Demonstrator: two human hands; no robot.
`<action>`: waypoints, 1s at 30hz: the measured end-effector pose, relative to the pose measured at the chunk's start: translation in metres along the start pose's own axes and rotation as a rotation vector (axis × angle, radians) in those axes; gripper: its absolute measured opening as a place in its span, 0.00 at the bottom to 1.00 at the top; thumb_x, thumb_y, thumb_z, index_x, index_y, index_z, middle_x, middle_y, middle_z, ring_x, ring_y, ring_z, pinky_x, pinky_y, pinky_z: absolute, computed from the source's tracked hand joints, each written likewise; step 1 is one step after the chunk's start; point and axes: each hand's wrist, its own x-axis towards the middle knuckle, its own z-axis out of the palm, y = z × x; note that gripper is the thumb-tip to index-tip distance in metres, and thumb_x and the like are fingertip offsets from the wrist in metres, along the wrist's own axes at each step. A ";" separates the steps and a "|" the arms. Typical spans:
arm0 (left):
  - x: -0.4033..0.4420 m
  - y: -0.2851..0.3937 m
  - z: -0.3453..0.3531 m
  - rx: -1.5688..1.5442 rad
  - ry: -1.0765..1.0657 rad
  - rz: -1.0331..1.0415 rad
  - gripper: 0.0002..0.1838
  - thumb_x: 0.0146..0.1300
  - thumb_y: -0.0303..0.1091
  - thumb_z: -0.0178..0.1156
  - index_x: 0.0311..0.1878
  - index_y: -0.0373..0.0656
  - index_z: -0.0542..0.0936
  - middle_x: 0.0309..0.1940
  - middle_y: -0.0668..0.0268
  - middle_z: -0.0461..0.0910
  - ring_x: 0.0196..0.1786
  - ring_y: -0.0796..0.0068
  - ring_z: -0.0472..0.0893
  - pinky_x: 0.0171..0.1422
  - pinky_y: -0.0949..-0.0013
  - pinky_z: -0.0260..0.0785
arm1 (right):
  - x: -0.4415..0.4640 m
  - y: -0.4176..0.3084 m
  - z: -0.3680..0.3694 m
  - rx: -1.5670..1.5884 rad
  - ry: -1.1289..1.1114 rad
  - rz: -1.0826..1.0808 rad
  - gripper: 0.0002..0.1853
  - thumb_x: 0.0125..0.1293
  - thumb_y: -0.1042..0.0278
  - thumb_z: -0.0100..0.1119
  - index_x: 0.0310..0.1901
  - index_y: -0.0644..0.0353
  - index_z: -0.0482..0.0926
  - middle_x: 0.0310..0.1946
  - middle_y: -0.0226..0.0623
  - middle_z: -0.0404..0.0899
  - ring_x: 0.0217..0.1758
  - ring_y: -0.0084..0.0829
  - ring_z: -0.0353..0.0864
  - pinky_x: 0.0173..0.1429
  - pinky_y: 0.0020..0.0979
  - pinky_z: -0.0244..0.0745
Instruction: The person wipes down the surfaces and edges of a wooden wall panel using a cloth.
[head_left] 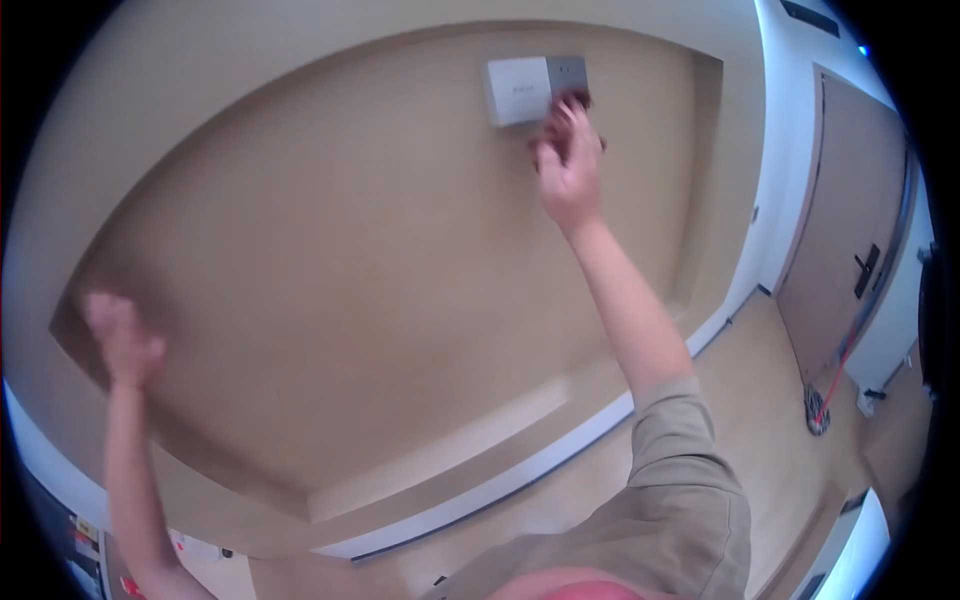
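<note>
High on the recessed tan wall panel [380,240] is a white box-shaped fitting [518,90], joined on its right to a grey wall socket [567,70] with small slots. My right hand [570,170] reaches up to the socket's lower edge, fingers bent. Dark reddish patches of something show around these fingers; blur hides what it is. Far to the left, my left hand [125,340] is raised by the panel's left edge, blurred by motion. Its fingers stretch upward, the thumb stands apart, and nothing shows in it. Whether it touches the wall, I cannot tell.
A thick raised frame [440,470] surrounds the panel, with a white skirting strip [500,480] below. To the right stands a door [850,200] with a dark handle [866,270]. A mop [818,410] with a red pole leans near it. Shelved items [85,540] show at lower left.
</note>
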 end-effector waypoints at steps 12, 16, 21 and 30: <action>0.364 0.351 0.144 -0.366 -0.237 0.139 0.50 0.57 0.57 0.62 0.74 0.32 0.57 0.77 0.45 0.50 0.80 0.40 0.48 0.80 0.39 0.40 | 0.145 0.206 -0.009 -0.262 -0.088 -0.241 0.26 0.66 0.65 0.54 0.66 0.61 0.71 0.68 0.48 0.70 0.73 0.56 0.62 0.76 0.50 0.58; 0.409 0.361 0.172 -0.341 -0.254 0.140 0.49 0.60 0.59 0.58 0.74 0.32 0.57 0.77 0.44 0.51 0.79 0.38 0.49 0.79 0.39 0.41 | 0.194 0.237 -0.005 -0.167 -0.118 -0.334 0.19 0.63 0.64 0.58 0.54 0.63 0.80 0.58 0.47 0.78 0.67 0.52 0.70 0.71 0.46 0.64; 0.432 0.428 0.150 -0.208 -0.245 0.140 0.48 0.63 0.63 0.52 0.74 0.32 0.58 0.76 0.44 0.55 0.78 0.40 0.54 0.79 0.39 0.43 | 0.204 0.240 -0.038 -0.096 -0.234 -0.681 0.14 0.54 0.67 0.66 0.43 0.60 0.83 0.45 0.36 0.83 0.52 0.42 0.81 0.58 0.42 0.75; 0.408 0.428 0.136 -0.240 -0.216 0.115 0.46 0.65 0.64 0.50 0.74 0.35 0.58 0.75 0.44 0.56 0.78 0.40 0.56 0.79 0.40 0.45 | 0.211 0.291 -0.079 -0.160 -0.113 -0.571 0.07 0.59 0.71 0.60 0.39 0.58 0.83 0.36 0.40 0.83 0.43 0.46 0.80 0.50 0.44 0.74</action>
